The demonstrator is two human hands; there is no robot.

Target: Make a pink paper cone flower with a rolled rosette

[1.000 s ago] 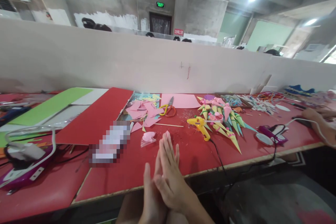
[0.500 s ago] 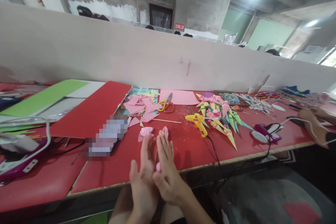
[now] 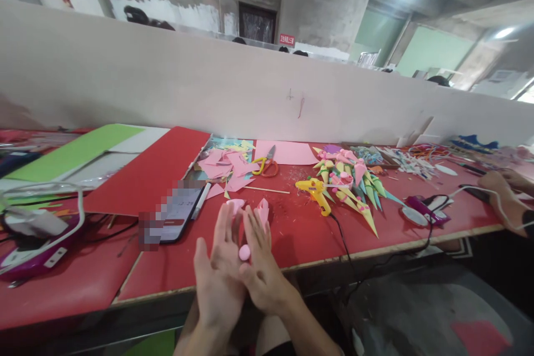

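A small round pink clay ball (image 3: 244,252) is held between my two palms, in plain sight. My left hand (image 3: 221,267) lies palm up beneath it with fingers stretched forward and thumb out to the side. From the right, my right hand (image 3: 263,264) leans its palm against the ball, fingers straight and thumb bent near it. Just beyond my fingertips sits a pink lump (image 3: 237,206), partly hidden by my left fingers. A folded pink piece (image 3: 262,211) stands behind my right fingers.
Right of my hands lies a yellow glue gun (image 3: 314,192), its cord running over the table edge. Beyond it are paper cones (image 3: 359,194). Scissors (image 3: 269,164), pink scraps (image 3: 221,164), a thin stick (image 3: 267,190) and a phone (image 3: 179,214) surround the work spot. Another person's hand (image 3: 496,186) is far right.
My hands have parted slightly and tilted, so the pink ball shows fully between them. My left hand has shifted left and its palm has opened upward.
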